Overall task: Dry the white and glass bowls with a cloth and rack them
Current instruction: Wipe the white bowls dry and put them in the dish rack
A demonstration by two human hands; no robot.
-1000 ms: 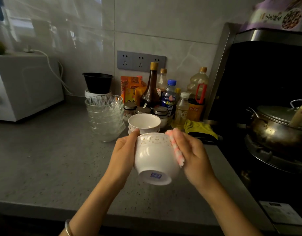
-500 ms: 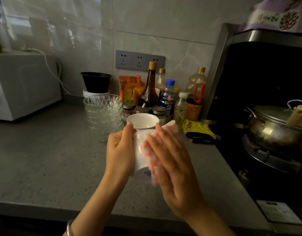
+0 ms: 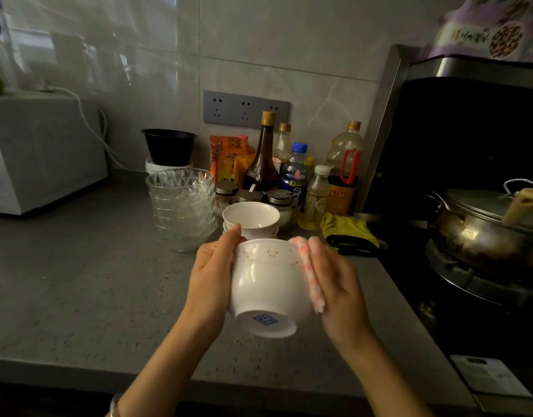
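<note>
A white bowl point(image 3: 266, 284) with gold flecks is held above the counter, its foot with a blue mark turned toward me. My left hand point(image 3: 211, 278) grips its left side. My right hand point(image 3: 334, 284) presses a pink-and-white cloth point(image 3: 309, 275) against its right side. Behind it, a short stack of white bowls point(image 3: 251, 219) stands on the counter. A stack of several cut-glass bowls point(image 3: 182, 206) stands to their left.
A grey counter point(image 3: 78, 281) runs left to a white microwave point(image 3: 39, 152). A black bowl point(image 3: 169, 145), bottles point(image 3: 266, 158) and jars line the wall. A yellow cloth point(image 3: 346, 228) lies by the stove, where a lidded wok point(image 3: 494, 230) sits at right.
My right hand with the cloth swept across the bowl's front and is back on its right side. The bowl's foot shows again.
</note>
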